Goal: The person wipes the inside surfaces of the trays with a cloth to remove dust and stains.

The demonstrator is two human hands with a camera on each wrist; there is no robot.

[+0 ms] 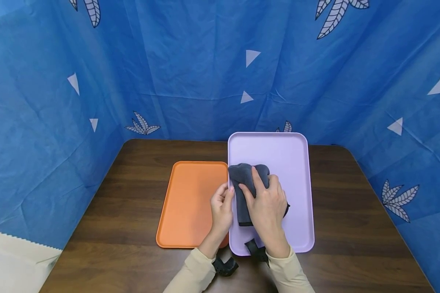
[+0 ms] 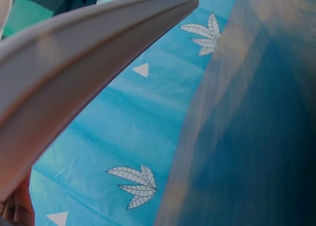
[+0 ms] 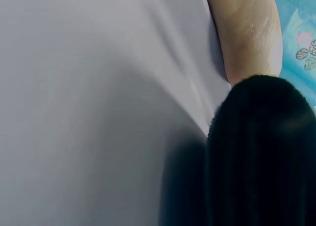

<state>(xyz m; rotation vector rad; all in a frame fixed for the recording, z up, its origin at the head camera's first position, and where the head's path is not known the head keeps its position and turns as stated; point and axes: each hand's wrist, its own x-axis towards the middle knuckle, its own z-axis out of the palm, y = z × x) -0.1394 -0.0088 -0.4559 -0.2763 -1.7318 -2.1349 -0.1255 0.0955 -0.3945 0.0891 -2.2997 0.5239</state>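
Left grip (image 1: 221,208) pinching lilac tray (image 1: 296,195), right grip (image 1: 268,202) holding grey cloth (image 1: 243,175), orange tray (image 1: 187,203) alongside

No legible txt, labels, nos. or signs

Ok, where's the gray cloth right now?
In the head view, the gray cloth is under the right hand, on the left part of the purple tray, with the orange tray to its left.
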